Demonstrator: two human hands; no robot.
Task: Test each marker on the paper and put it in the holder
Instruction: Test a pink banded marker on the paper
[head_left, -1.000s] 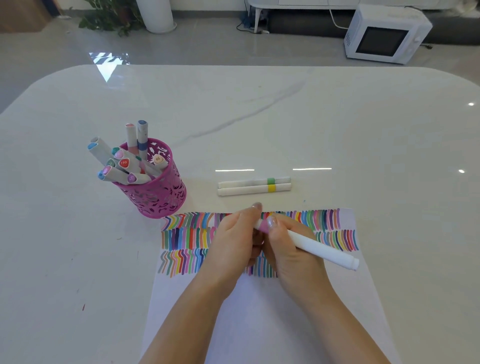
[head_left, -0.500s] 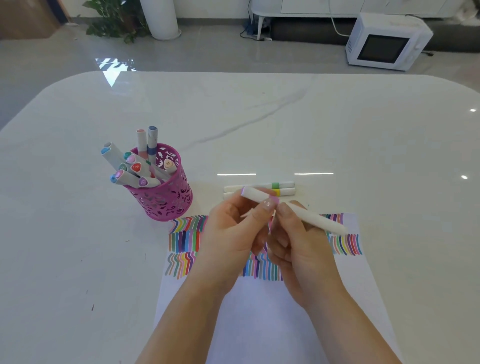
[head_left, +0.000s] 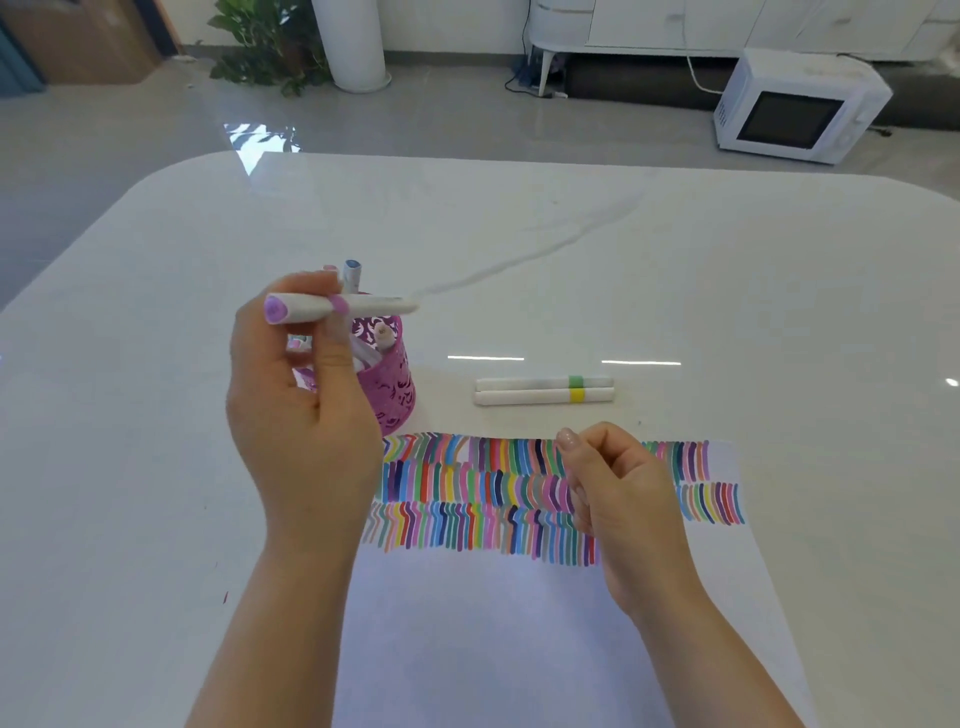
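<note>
I am seeing the left hand (head_left: 306, 441) pinching the purple marker (head_left: 311, 307) between thumb and fingers. The marker is lying almost level, crosswise just above the pink holder (head_left: 387, 374), which is standing right behind this hand and is partly hidden by it. The right hand (head_left: 618, 488) is hovering over the striped top of the paper (head_left: 493, 623), fingers loosely curled and gripping nothing.

I am judging the drop to be the risky part. The marker is not pointing down yet, so if the hand is releasing it like this, it is probably landing across the rim and rolling off onto the glossy table (head_left: 675, 270). The holder is also looking crowded: the other markers (head_left: 352, 271) are leaning inside it, and a new one pushed in without care may be catching on their caps or tipping the holder.

Compared with half a second ago, the two hands are no longer together over the paper. The right one has let go of the barrel, and the left alone has carried the marker up and away to the holder. The green marker (head_left: 540, 383) and the yellow marker (head_left: 540, 397) are lying beyond the right hand as before.
</note>
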